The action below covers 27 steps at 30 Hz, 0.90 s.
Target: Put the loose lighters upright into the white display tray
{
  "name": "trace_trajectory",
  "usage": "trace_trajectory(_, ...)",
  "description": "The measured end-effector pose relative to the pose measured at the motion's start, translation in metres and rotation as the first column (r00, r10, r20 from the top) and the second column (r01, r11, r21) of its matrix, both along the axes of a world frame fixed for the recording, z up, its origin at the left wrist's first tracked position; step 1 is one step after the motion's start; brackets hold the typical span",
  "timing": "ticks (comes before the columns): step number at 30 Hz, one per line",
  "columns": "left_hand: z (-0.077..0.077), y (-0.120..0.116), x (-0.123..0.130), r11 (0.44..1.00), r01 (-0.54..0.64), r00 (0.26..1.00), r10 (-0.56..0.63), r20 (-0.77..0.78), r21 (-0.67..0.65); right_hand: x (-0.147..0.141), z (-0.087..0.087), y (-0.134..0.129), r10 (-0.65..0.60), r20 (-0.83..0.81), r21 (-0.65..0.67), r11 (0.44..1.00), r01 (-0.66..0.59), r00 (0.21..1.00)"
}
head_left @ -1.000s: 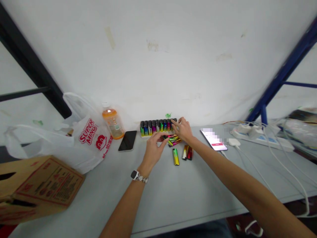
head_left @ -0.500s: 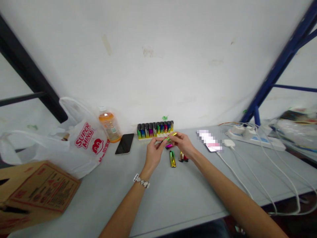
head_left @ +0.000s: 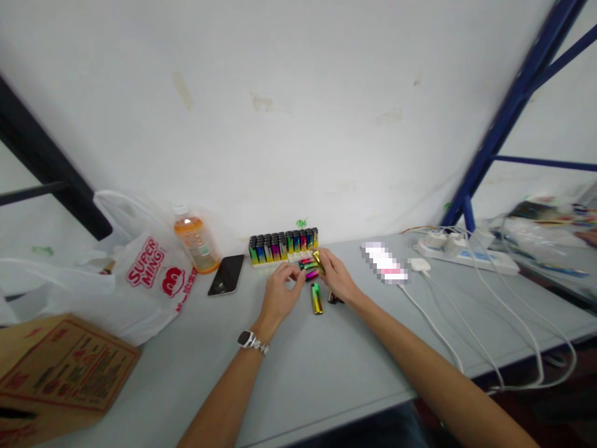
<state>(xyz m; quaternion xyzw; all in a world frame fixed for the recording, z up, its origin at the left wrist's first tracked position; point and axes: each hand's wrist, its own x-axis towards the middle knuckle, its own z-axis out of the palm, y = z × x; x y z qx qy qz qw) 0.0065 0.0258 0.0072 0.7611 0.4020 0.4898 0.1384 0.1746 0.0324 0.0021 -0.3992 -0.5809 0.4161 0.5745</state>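
My right hand (head_left: 336,275) pinches a shiny gold lighter (head_left: 318,260) between thumb and fingers. Just left of it, my left hand (head_left: 281,289) has its fingers bent and slightly apart, the tips beside a small group of green and magenta lighters (head_left: 310,271). Contact between those fingertips and the nearest lighter is unclear. A green-and-gold lighter (head_left: 317,299) lies on the table below the group. Partly hidden under my right hand are more dark lighters (head_left: 333,297). Behind both hands stand rows of upright, black-topped colourful lighters (head_left: 268,247) in a pale tray (head_left: 258,264).
Left of the tray are a black phone (head_left: 226,274), an orange drink bottle (head_left: 198,239), a white plastic bag (head_left: 144,280) and a cardboard box (head_left: 65,367). To the right lie a lit phone (head_left: 385,262), a charger (head_left: 418,264), white cables (head_left: 431,323) and a power strip (head_left: 489,261).
The view has shifted slightly. My left fingers have drawn back a little from the green lighter they were holding. My right hand has turned the gold lighter more upright.
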Motion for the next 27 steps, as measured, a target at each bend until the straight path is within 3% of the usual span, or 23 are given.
trace_trajectory(4,0.0,0.002,-0.002,1.0,-0.031,0.999,0.031,-0.011,0.002,0.0,0.003,0.0,0.018,-0.03,-0.001,1.0,-0.018,0.999)
trace_trajectory(10,0.0,0.003,-0.003,0.998,-0.065,0.998,0.065,-0.005,-0.006,0.004,0.011,0.002,-0.067,-0.123,-0.074,0.996,0.059,0.99)
trace_trajectory(16,-0.001,0.002,-0.002,0.998,-0.053,0.999,0.052,-0.01,-0.021,-0.002,0.011,-0.003,-0.15,-0.128,0.013,0.988,0.153,0.98)
trace_trajectory(19,0.0,0.001,-0.001,0.998,-0.053,0.998,0.053,-0.02,-0.021,-0.004,0.01,-0.004,-0.047,-0.221,-0.09,0.996,0.028,0.974)
trace_trajectory(22,0.0,0.0,-0.001,0.999,-0.047,0.999,0.046,-0.025,-0.022,-0.002,0.01,-0.003,0.005,-0.326,-0.281,0.954,-0.102,0.945)
trace_trajectory(24,0.0,0.0,-0.001,0.999,-0.044,0.999,0.043,-0.025,-0.027,0.0,0.01,-0.002,-0.034,-0.323,-0.344,0.935,-0.084,0.946)
trace_trajectory(27,0.0,-0.001,0.0,0.999,-0.043,0.999,0.042,-0.032,-0.031,0.0,0.011,-0.003,-0.098,-0.26,-0.279,0.96,0.023,0.961)
